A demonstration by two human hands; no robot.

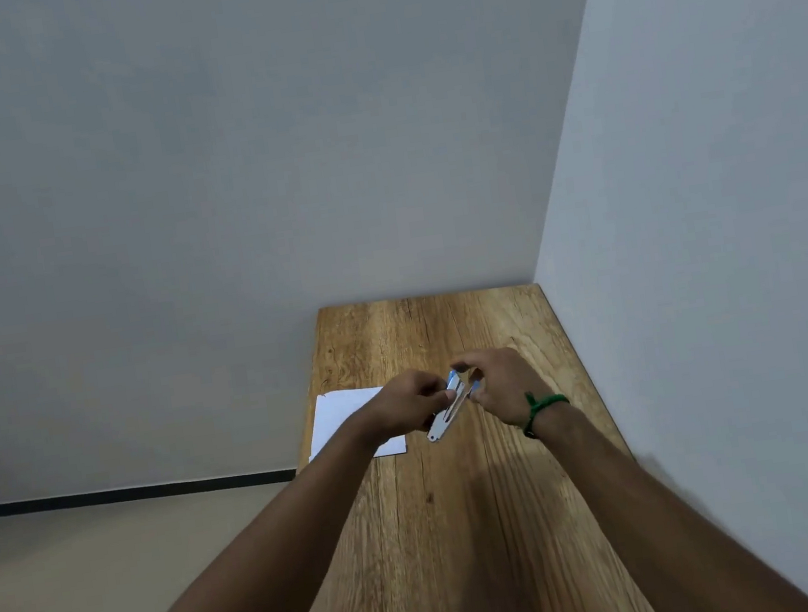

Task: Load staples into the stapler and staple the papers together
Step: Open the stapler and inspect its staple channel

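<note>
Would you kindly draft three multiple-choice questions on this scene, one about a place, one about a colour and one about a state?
1. Where do the papers lie on the wooden table?
A. by its left edge
B. against the right wall
C. at its near end

2. What colour is the wristband on the right wrist?
A. red
B. green
C. yellow

3. How is the stapler placed?
A. flat on the papers
B. alone on the table
C. held between both hands

Answers:
1 A, the white sheets sit at the table's left edge, partly under the left hand.
2 B, the band is plainly green.
3 C, the left hand and the right hand both grip it above the table.
</note>
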